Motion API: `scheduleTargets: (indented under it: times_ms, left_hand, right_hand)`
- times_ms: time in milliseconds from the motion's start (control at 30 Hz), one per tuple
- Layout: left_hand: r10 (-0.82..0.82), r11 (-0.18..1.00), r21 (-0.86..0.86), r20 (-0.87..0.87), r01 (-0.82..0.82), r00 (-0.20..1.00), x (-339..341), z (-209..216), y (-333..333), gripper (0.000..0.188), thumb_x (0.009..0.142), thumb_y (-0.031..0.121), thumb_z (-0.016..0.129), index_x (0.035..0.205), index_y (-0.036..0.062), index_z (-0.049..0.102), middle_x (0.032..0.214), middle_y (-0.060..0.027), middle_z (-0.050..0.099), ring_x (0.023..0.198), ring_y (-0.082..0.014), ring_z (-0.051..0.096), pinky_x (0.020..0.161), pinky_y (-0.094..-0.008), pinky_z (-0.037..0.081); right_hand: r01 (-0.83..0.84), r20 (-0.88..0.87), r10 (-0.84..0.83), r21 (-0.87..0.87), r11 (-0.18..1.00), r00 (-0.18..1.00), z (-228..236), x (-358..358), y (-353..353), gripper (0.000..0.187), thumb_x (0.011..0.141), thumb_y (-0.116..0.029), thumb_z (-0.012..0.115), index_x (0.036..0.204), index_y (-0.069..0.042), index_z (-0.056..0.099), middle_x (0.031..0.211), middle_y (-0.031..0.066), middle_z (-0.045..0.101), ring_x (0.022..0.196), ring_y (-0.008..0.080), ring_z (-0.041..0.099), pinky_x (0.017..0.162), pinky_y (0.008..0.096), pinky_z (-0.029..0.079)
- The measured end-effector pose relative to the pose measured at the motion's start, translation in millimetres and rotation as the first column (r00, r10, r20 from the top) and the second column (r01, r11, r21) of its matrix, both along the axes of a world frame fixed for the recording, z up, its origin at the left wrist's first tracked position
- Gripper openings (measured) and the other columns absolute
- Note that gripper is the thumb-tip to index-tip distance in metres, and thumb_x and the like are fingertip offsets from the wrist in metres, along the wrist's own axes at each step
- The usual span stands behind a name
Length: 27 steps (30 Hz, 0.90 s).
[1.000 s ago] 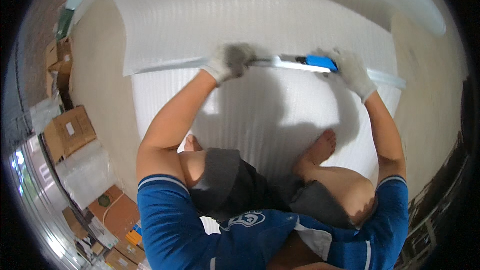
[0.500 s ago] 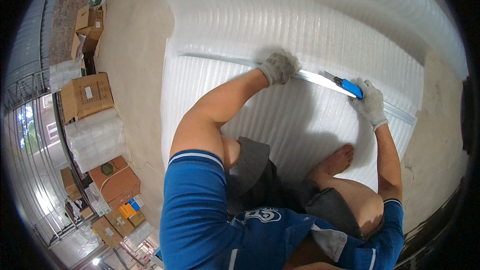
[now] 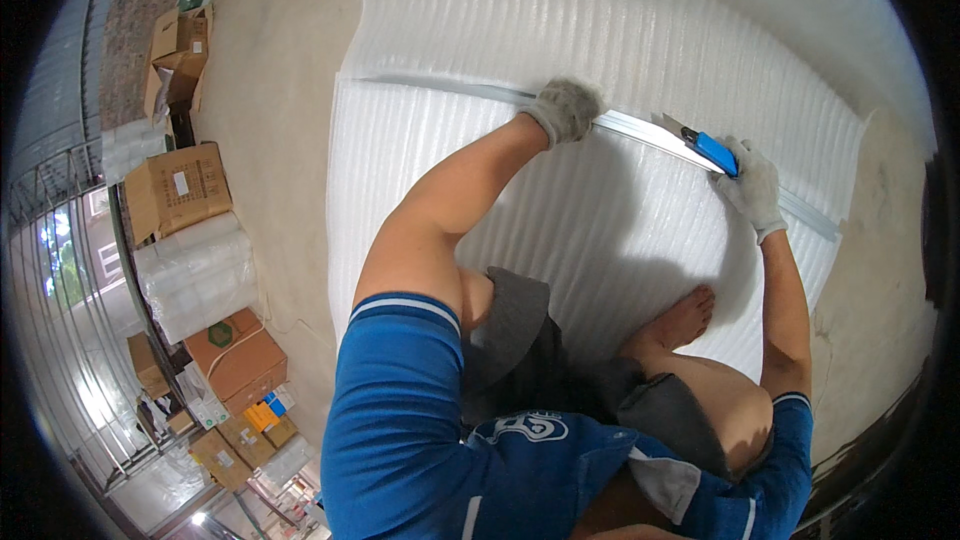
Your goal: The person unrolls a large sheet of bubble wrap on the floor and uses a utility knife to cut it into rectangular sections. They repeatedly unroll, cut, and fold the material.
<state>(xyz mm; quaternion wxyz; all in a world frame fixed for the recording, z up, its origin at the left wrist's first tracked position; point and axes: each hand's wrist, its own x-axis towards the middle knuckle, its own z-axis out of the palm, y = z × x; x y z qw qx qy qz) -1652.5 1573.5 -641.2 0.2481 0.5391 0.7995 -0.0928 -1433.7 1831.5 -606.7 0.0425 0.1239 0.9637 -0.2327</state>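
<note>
White ribbed foam sheet (image 3: 430,180) lies spread under me, and a long silvery metal straightedge (image 3: 642,132) crosses it from left to right. My left hand (image 3: 565,111), in a grey-white work glove, is closed over the straightedge left of its middle. Farther right, my gloved right hand (image 3: 752,185) grips a blue utility knife (image 3: 714,153), its blade out and pointing left, just above the bar. That hand also rests against the straightedge; the fingertips underneath are hidden.
Beyond the bar, more foam (image 3: 620,20) rises in a loose curve. Along the left stand cardboard boxes (image 3: 178,190), a plastic-wrapped bundle (image 3: 197,273) and a metal grille (image 3: 60,310). My bare foot (image 3: 685,318) presses on the foam near the right hand. Concrete floor (image 3: 285,90) borders the sheet.
Both hands, the knife and the straightedge appear slightly farther right, partly because the whole view has shifted. The foam beyond the bar has changed its curve. Both grips stay the same.
</note>
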Motion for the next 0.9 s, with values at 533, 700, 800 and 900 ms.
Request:
scheduleTargets:
  times_ms: [533,700,800,900]
  left_hand:
    - [0.061,0.976,0.209,-0.016,-0.056,0.998,-14,-15,5,0.01,0.086,0.02,0.063,0.087,0.011,0.067,0.081,-0.0122,0.067,0.078,-0.0295,0.068,0.069,-0.0433,0.054]
    - [0.177,0.973,0.133,0.074,-0.186,0.981,-9,-10,4,0.026,0.08,0.019,0.065,0.106,0.0141,0.064,0.095,-0.0129,0.069,0.088,-0.0319,0.067,0.078,-0.0454,0.052]
    - [0.038,0.956,0.293,-0.017,-0.031,0.999,-5,-2,9,0.027,0.082,0.023,0.066,0.106,0.0107,0.061,0.102,-0.0119,0.064,0.1,-0.0316,0.061,0.087,-0.0455,0.048]
    - [-0.02,0.967,0.251,-0.058,0.034,0.998,-4,6,12,0.033,0.081,0.028,0.069,0.107,0.0105,0.06,0.102,-0.011,0.062,0.099,-0.032,0.06,0.087,-0.0446,0.047]
  right_hand:
    - [-0.01,-0.03,0.009,-0.009,1.0,1.0,-12,-18,14,0.045,0.076,-0.016,0.076,0.119,-0.012,0.063,0.106,0.0124,0.068,0.096,0.0323,0.066,0.085,0.042,0.053]
    - [-0.001,0.046,0.0,0.012,1.0,0.999,-24,-8,18,0.035,0.084,-0.019,0.069,0.118,-0.013,0.064,0.104,0.0124,0.068,0.097,0.0309,0.067,0.088,0.0438,0.052]
    - [0.002,0.08,-0.005,0.046,0.999,0.997,-30,-4,21,0.036,0.081,-0.021,0.073,0.115,-0.013,0.064,0.108,0.0098,0.067,0.097,0.0292,0.066,0.086,0.0413,0.052]
    - [-0.011,0.04,0.009,0.07,0.998,0.999,-35,-3,24,0.035,0.081,-0.021,0.073,0.114,-0.014,0.064,0.105,0.0089,0.066,0.096,0.0289,0.066,0.085,0.0405,0.053]
